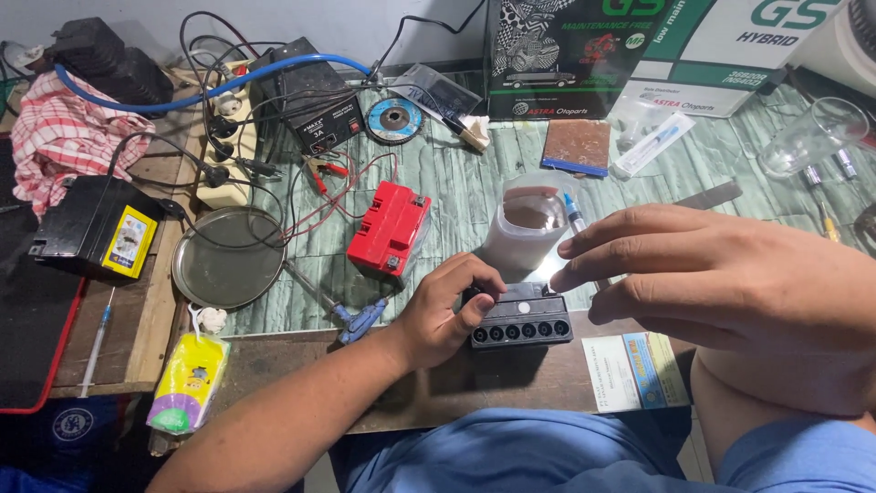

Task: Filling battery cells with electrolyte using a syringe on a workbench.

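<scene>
A small black battery (pixel 522 319) with a row of round filler holes along its top sits at the table's near edge. My left hand (pixel 444 310) grips its left end, thumb pressed on the top. My right hand (pixel 721 274) hovers just above and right of the battery, fingers spread and empty. Right behind the battery stands a translucent plastic cup (pixel 527 222) with a syringe (pixel 575 212) leaning in it.
A red battery (pixel 390 228) with clip leads lies left of the cup. Further left are a round metal lid (pixel 228 257), a black battery (pixel 96 228), a charger box (pixel 310 99) and tangled cables. Cardboard boxes (pixel 566 55) and a glass (pixel 812 135) stand behind; a leaflet (pixel 634 370) lies near.
</scene>
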